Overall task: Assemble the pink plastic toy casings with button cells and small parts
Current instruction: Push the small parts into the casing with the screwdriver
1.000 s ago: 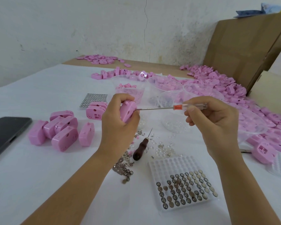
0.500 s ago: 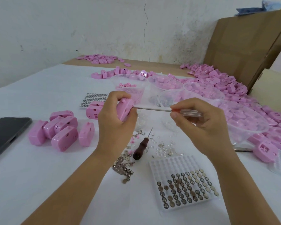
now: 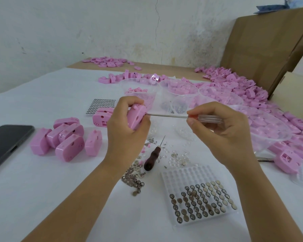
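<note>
Right hand (image 3: 222, 130) shifts back along the screwdriver (image 3: 166, 116), pinching its clear handle, while the left hand (image 3: 124, 130) grips the pink casing (image 3: 136, 117) above the table (image 3: 42, 189); keep the tip seated squarely while turning.

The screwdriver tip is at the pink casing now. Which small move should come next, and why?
Probably the right hand should twist the screwdriver while pressing it toward the casing. Its tip meets the casing's side, the left hand grips the casing, and the right pinches the handle, so driving a screw seems due. The screw itself is not visible.
</note>
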A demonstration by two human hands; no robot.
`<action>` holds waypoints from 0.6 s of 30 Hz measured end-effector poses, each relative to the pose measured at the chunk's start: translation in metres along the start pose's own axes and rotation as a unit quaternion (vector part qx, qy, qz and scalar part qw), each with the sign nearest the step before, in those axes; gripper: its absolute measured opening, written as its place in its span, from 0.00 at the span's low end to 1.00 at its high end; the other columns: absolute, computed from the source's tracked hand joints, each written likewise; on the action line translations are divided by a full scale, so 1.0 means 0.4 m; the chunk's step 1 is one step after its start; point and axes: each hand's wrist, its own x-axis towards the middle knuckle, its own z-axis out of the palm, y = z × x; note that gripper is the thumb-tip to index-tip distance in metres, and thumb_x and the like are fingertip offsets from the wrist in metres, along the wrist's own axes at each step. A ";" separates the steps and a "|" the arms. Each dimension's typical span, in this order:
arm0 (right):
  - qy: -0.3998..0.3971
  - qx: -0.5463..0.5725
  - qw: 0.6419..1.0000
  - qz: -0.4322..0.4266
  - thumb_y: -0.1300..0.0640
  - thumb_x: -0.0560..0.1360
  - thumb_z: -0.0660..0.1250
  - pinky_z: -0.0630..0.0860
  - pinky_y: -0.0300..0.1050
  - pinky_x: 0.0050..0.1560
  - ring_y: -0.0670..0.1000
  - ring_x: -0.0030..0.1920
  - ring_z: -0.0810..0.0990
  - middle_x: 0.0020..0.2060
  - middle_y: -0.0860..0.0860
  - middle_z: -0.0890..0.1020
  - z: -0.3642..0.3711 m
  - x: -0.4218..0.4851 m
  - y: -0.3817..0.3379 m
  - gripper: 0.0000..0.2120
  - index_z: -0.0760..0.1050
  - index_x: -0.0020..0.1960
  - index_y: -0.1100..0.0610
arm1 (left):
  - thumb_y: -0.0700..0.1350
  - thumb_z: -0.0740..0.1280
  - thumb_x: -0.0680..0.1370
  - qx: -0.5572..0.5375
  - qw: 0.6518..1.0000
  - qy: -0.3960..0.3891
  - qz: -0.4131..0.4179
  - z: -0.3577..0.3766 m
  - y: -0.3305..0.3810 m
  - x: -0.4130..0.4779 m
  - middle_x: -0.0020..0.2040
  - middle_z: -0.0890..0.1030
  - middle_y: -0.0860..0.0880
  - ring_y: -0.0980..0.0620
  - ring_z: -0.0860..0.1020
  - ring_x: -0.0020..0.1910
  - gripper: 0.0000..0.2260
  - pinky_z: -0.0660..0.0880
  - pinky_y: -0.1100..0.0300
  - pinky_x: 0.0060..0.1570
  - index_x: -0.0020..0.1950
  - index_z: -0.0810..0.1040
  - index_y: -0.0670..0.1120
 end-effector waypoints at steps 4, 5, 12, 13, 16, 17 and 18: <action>0.002 -0.001 1.000 0.000 0.62 0.69 0.70 0.73 0.30 0.38 0.41 0.35 0.78 0.34 0.40 0.81 0.002 0.001 0.003 0.10 0.78 0.41 0.46 | 0.34 0.70 0.72 -0.001 1.000 0.001 0.005 -0.001 0.000 -0.002 0.45 0.74 0.67 0.57 0.76 0.42 0.19 0.75 0.67 0.34 0.47 0.70 0.58; 0.002 -0.003 1.000 -0.001 0.62 0.69 0.70 0.73 0.30 0.38 0.41 0.35 0.78 0.34 0.39 0.81 0.002 0.001 0.003 0.10 0.78 0.41 0.46 | 0.34 0.70 0.72 -0.001 1.000 0.001 0.006 -0.001 0.000 -0.002 0.45 0.74 0.66 0.57 0.76 0.42 0.19 0.75 0.67 0.34 0.47 0.70 0.58; 0.009 -0.002 1.000 0.002 0.62 0.69 0.69 0.72 0.29 0.37 0.41 0.34 0.78 0.34 0.39 0.81 -0.002 0.002 0.000 0.10 0.78 0.41 0.47 | 0.35 0.70 0.72 -0.005 1.000 -0.004 0.004 0.000 0.001 -0.003 0.45 0.74 0.67 0.57 0.76 0.43 0.19 0.76 0.68 0.33 0.47 0.70 0.58; 0.008 -0.002 1.000 0.004 0.62 0.69 0.69 0.72 0.30 0.37 0.41 0.34 0.78 0.34 0.39 0.81 -0.002 0.001 0.000 0.10 0.78 0.41 0.47 | 0.35 0.70 0.72 -0.004 1.000 -0.003 0.006 0.000 0.001 -0.003 0.45 0.74 0.66 0.56 0.76 0.43 0.19 0.75 0.68 0.33 0.48 0.70 0.58; 0.005 -0.007 1.000 0.003 0.62 0.69 0.70 0.72 0.30 0.37 0.40 0.34 0.78 0.34 0.39 0.81 -0.001 -0.001 0.000 0.09 0.78 0.41 0.47 | 0.34 0.70 0.72 -0.002 1.000 -0.004 0.010 0.001 0.002 -0.003 0.46 0.74 0.63 0.55 0.76 0.42 0.20 0.74 0.69 0.33 0.47 0.70 0.58; 0.005 -0.007 1.000 0.003 0.62 0.69 0.70 0.72 0.29 0.37 0.40 0.34 0.78 0.34 0.39 0.81 0.000 -0.002 0.000 0.10 0.78 0.41 0.47 | 0.33 0.70 0.72 -0.003 1.000 -0.005 0.011 0.001 0.001 -0.003 0.46 0.74 0.63 0.56 0.76 0.42 0.20 0.74 0.70 0.33 0.47 0.70 0.58; 0.005 -0.007 1.000 0.003 0.62 0.69 0.70 0.72 0.29 0.37 0.40 0.34 0.78 0.33 0.39 0.81 0.000 -0.002 0.000 0.10 0.78 0.41 0.47 | 0.33 0.70 0.71 -0.003 1.000 -0.005 0.013 0.001 0.002 -0.003 0.46 0.74 0.62 0.58 0.76 0.43 0.20 0.73 0.71 0.33 0.47 0.70 0.58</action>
